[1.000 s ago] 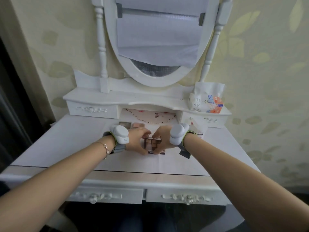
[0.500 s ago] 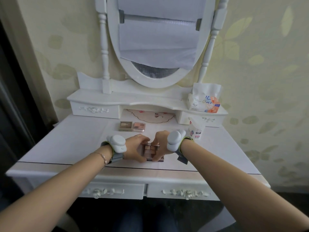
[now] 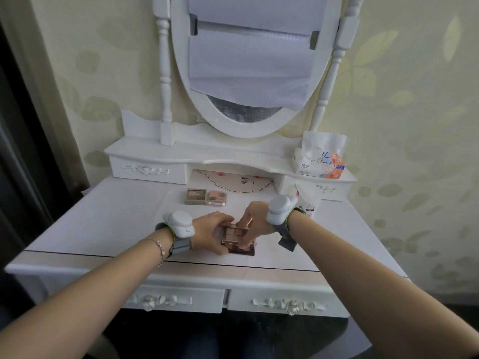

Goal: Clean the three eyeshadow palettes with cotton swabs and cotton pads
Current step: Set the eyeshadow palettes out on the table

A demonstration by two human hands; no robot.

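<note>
A square brown eyeshadow palette with many small colour pans [image 3: 236, 238] is held just above the white bench [image 3: 111, 216], near its front edge. It is gripped from the left by the left hand [image 3: 207, 233], whose fingers are curled round its left side. It is pinched from the right by the right hand [image 3: 252, 222], whose fingers are bent down onto its right side and near corner. The palette seems to be open, with its pans facing up.

Two more palettes are set side by side farther back on the bench. One is a small tan square palette [image 3: 196, 196]. The other is a small clear palette with pink pans [image 3: 217, 198], just to its right.

A white tube with dark print [image 3: 309, 202] stands far right on the bench, partly hidden behind the right wrist. A soft white pack with blue and orange print [image 3: 321, 158] rests on the raised shelf [image 3: 181, 154] at the right. No cotton swab or cotton pad can be seen in either hand.

The cleaning looks to be only at its start. From here, the palette could slip if it is tipped too far, because it is held only at its edges. The soft powder could be cracked or smeared if a fingertip is pressed into a pan. Powder could also be spilled onto the white bench.
</note>
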